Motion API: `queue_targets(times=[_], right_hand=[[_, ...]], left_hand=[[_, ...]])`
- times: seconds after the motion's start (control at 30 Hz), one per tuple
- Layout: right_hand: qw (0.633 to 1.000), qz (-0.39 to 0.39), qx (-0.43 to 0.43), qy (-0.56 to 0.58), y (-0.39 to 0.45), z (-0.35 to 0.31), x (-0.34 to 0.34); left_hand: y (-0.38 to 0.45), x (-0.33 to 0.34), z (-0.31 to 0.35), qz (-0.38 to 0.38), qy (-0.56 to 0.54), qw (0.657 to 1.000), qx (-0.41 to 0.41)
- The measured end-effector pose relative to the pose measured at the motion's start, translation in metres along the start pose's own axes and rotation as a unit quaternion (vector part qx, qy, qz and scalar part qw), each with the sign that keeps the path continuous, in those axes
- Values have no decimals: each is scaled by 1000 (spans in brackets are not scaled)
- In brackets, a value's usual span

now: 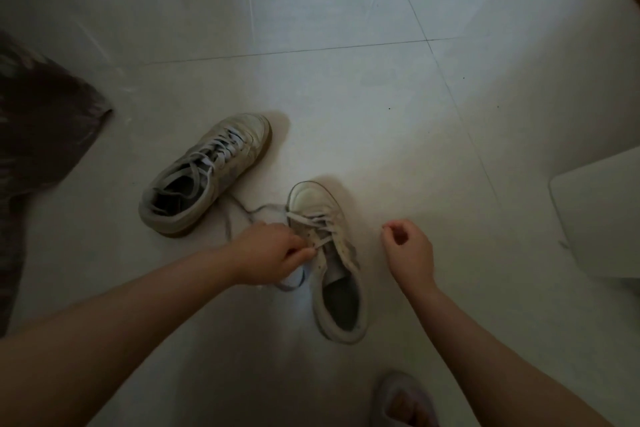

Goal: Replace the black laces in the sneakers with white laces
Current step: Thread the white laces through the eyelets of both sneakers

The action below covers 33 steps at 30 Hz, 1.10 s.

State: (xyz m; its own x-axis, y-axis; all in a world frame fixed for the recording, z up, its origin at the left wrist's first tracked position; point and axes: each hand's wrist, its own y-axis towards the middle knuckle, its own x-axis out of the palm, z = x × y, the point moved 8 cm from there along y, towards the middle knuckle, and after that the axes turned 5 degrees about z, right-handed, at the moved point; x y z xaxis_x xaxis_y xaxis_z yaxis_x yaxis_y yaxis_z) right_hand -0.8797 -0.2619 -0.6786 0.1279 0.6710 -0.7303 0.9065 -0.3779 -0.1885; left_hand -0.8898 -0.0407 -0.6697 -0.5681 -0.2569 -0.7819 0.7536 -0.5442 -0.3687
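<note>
Left hand [273, 250] pinching a white lace [320, 242] over the eyelets of the near sneaker [332, 253], fingers curled at the shoe's left edge. Right hand [408, 250] just right of that sneaker, apart from it, fingers loosely curled, thumb and forefinger nearly meeting; unclear whether anything lies between them. Loose lace end [242, 215] trailing left toward the second sneaker [204, 173], fully laced, lying farther off on the tiled floor [346, 87].
</note>
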Motion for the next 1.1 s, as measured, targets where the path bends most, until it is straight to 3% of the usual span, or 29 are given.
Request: queue_targets(times=[0.1,0.17,0.3,0.4,0.47,0.6,0.67,0.73,0.77,0.8,0.87,0.9,0.97,1.03,1.07,1.1], right_hand=[[997,-12,-28,70,-16,-18,4],[992,-52,-78,86,-22,-45,16],[969,-172,-178,20,-27,-87,42],[944,-202,-252,-68,-39,-102,55],[947,-198,-236,-92,-41,-97,61],[975,-146,-164,-29,-22,-80,51],[983,-137,-117,-20,-7,-73,47],[986,-129,-97,-28,4,-73,41],[986,-106,-122,-47,5,-80,36],[980,-65,-175,-66,1,-93,29],[950,5,-304,-66,-17,-127,20],[942,-21,-333,-47,-28,-142,26],[940,-189,-285,-18,-45,-155,57],[913,-328,-238,-38,-58,-154,84],[908,-343,-239,-33,-59,-155,88],[911,-344,-227,-4,-56,-156,89]], left_hand=[[1,-35,-8,187,-6,982,-36],[5,-48,-18,240,29,966,-88],[11,-50,-19,254,86,961,-72],[18,-55,-22,245,10,966,-86],[24,-64,-27,244,-80,960,-108],[27,-93,-33,240,-229,936,-117],[24,-102,-50,250,-378,874,-178],[24,-100,-65,245,-584,735,-242],[25,-98,-67,232,-659,670,-253],[26,-97,-65,215,-703,628,-255],[28,-95,-51,164,-766,573,-239],[29,-94,-40,128,-802,538,-226],[30,-96,-15,72,-863,464,-186],[33,-105,-5,69,-894,416,-153],[34,-111,-4,80,-894,416,-147],[35,-114,-6,98,-875,449,-150]])
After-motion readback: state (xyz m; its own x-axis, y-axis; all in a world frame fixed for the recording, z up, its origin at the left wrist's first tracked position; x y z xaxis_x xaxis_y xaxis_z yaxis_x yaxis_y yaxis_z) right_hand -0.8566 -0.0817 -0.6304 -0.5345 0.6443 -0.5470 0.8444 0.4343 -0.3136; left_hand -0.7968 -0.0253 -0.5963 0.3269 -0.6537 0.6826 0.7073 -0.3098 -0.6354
